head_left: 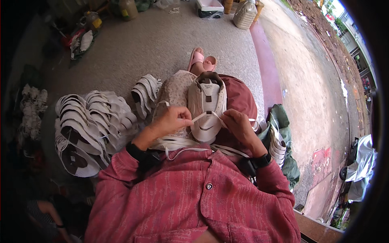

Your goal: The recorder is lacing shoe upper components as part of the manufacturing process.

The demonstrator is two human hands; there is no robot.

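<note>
A white shoe upper (207,101) with a brown collar lies on my lap, its toe toward me. A flat white shoelace (199,117) crosses it near the toe. My left hand (175,120) pinches one end of the lace, left of the upper. Fingers closed, my right hand (239,124) holds the other end at the upper's right edge. Most lace holes above the crossing show no lace. More white laces (175,143) lie in a loose bundle across my lap, below both hands.
Stacked white shoe uppers (83,121) stand at left, with a smaller stack (146,92) nearer my knee. At right, more uppers (277,148) rest against green cloth (282,118). A plastic jug (245,15) and a white box (210,5) stand far ahead. Another person's arm (50,212) shows lower left.
</note>
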